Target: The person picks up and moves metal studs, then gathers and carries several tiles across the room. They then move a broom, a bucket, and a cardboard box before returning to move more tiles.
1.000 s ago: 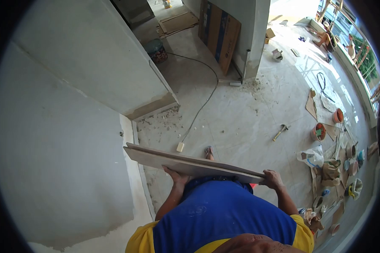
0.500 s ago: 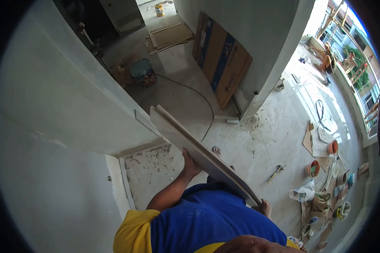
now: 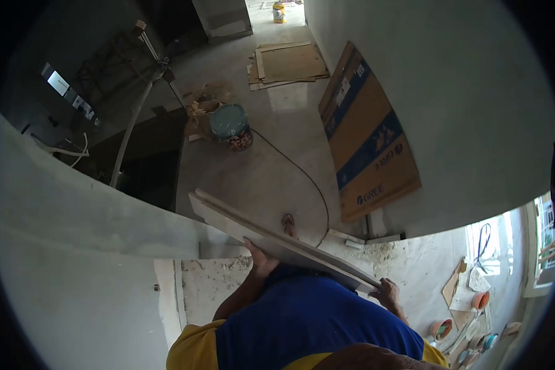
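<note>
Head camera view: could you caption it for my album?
Left hand and right hand hold long flat panels; beyond, GREE-printed cardboard leans against a wall.

Long pale boards (image 3: 285, 246), apparently two set together, thin edges up, held aslant before the person (image 3: 314, 317)

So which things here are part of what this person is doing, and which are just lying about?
Job in hand:
flat panels, held by the left hand and right hand

Apparently just lying about:
GREE cardboard, propped up
bucket with a greenish top
brown sheets, lying flat
orange containers
</note>
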A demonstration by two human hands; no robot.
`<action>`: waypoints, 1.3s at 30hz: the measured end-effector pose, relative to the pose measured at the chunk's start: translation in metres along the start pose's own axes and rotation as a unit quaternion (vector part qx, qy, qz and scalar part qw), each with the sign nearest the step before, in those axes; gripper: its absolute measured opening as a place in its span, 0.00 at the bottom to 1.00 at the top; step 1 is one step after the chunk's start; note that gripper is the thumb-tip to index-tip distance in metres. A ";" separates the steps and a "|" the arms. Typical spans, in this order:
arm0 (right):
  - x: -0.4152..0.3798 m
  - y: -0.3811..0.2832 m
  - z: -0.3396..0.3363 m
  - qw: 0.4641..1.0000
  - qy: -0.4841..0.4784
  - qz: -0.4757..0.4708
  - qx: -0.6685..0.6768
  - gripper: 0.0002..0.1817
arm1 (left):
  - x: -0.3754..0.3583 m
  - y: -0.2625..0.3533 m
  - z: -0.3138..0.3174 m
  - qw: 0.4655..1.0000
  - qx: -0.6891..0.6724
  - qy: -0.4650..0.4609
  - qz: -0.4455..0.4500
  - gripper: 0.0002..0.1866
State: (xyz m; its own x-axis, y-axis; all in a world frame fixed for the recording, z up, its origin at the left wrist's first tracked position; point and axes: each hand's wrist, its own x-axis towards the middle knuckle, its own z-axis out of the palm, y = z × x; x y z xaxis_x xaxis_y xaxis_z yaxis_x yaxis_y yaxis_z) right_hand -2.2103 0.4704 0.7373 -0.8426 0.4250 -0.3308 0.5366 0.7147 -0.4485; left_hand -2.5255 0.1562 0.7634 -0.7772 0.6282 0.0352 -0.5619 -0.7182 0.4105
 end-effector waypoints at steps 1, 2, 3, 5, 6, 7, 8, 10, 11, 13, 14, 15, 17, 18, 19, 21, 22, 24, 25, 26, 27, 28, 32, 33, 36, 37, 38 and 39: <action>0.035 -0.012 -0.009 1.000 -0.009 0.001 -0.008 0.26 | 0.026 0.013 -0.011 1.000 0.005 0.002 0.004 0.52; 0.073 -0.025 -0.021 1.000 -0.013 -0.008 -0.015 0.26 | 0.050 0.025 -0.027 0.987 -0.070 0.145 0.012 0.51; 0.111 -0.035 -0.025 1.000 -0.003 -0.003 -0.008 0.26 | 0.081 0.038 -0.048 0.976 -0.073 0.204 0.013 0.51; 0.182 -0.066 -0.037 0.999 0.004 -0.022 -0.045 0.27 | 0.142 0.065 -0.091 0.945 -0.075 0.319 0.015 0.50; 0.212 -0.084 -0.048 0.999 -0.007 -0.009 -0.042 0.30 | 0.178 0.086 -0.091 0.957 -0.073 0.281 0.015 0.50; 0.241 -0.103 -0.056 0.999 -0.008 -0.015 -0.050 0.30 | 0.206 0.101 -0.087 0.960 -0.074 0.268 0.016 0.50; 0.266 -0.122 -0.062 0.999 -0.030 0.024 -0.031 0.30 | 0.234 0.115 -0.083 0.964 -0.075 0.255 0.017 0.49; 0.316 -0.145 -0.076 0.995 -0.064 0.076 -0.031 0.33 | 0.292 0.146 -0.074 0.956 -0.089 0.281 -0.007 0.47; 0.342 -0.146 -0.076 0.994 -0.073 0.080 -0.024 0.33 | 0.316 0.156 -0.080 0.954 -0.082 0.289 -0.012 0.47; 0.397 -0.134 -0.066 0.998 0.050 -0.027 -0.019 0.33 | 0.366 0.171 -0.101 0.959 -0.066 0.275 -0.005 0.48; 0.425 -0.129 -0.064 0.998 0.054 -0.037 -0.022 0.32 | 0.389 0.177 -0.113 0.960 -0.057 0.274 -0.009 0.48; 0.457 -0.130 -0.066 0.997 0.058 -0.045 -0.027 0.31 | 0.413 0.180 -0.125 0.958 -0.048 0.283 0.011 0.47; 0.523 -0.172 -0.108 1.000 0.006 0.023 -0.010 0.30 | 0.467 0.189 -0.134 0.956 -0.032 0.292 0.023 0.47; 0.563 -0.170 -0.111 1.000 0.023 0.003 -0.011 0.29 | 0.497 0.196 -0.126 0.948 -0.039 0.311 0.049 0.47; 0.605 -0.167 -0.115 0.999 0.042 -0.018 -0.013 0.28 | 0.530 0.202 -0.121 0.941 -0.047 0.327 0.078 0.47; 0.697 -0.200 -0.160 0.998 0.007 -0.049 -0.042 0.27 | 0.589 0.216 -0.118 0.935 -0.037 0.340 0.099 0.47; 0.735 -0.224 -0.189 0.999 -0.009 -0.030 -0.034 0.27 | 0.623 0.226 -0.116 0.929 -0.031 0.346 0.125 0.47; 0.813 -0.253 -0.233 1.000 -0.021 -0.010 -0.019 0.28 | 0.673 0.238 -0.135 0.952 -0.023 0.271 0.140 0.46; 0.852 -0.258 -0.246 0.997 -0.025 -0.069 -0.028 0.28 | 0.695 0.245 -0.146 0.968 -0.024 0.193 0.156 0.46; 0.886 -0.263 -0.258 0.991 -0.035 -0.127 -0.038 0.29 | 0.709 0.248 -0.150 0.959 -0.059 0.225 0.161 0.46; 0.916 -0.272 -0.269 0.991 -0.045 -0.122 -0.034 0.29 | 0.725 0.254 -0.154 0.958 -0.055 0.235 0.156 0.46; 0.946 -0.284 -0.279 0.989 -0.058 -0.131 -0.036 0.29 | 0.742 0.259 -0.161 0.936 -0.099 0.301 0.156 0.46; 1.065 -0.323 -0.308 0.982 -0.085 -0.164 -0.036 0.29 | 0.851 0.283 -0.161 0.867 -0.015 0.469 0.166 0.50; 1.093 -0.327 -0.307 0.981 -0.074 -0.180 -0.020 0.28 | 0.876 0.289 -0.177 0.866 -0.010 0.472 0.162 0.50; 1.182 -0.336 -0.300 0.988 -0.081 -0.129 -0.014 0.31 | 0.963 0.318 -0.241 0.943 -0.295 -0.064 0.138 0.48; 1.205 -0.342 -0.292 0.989 -0.084 -0.120 -0.006 0.31 | 1.001 0.337 -0.253 0.954 -0.184 0.206 0.118 0.49; 1.231 -0.348 -0.290 0.991 -0.066 -0.119 0.017 0.31 | 1.043 0.353 -0.261 0.886 -0.056 0.452 0.089 0.49; 1.258 -0.351 -0.299 0.991 -0.045 -0.120 0.032 0.31 | 1.085 0.367 -0.266 0.888 -0.061 0.449 0.082 0.49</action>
State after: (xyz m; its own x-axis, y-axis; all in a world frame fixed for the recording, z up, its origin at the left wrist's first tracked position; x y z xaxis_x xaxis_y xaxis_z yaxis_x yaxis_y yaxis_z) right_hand -3.4722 0.9197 0.7267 -0.9406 0.1935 -0.2791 0.3249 0.7519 -0.5736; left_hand -3.6503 0.4945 0.7094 -0.7332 0.0588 -0.6775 -0.4039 -0.8391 0.3643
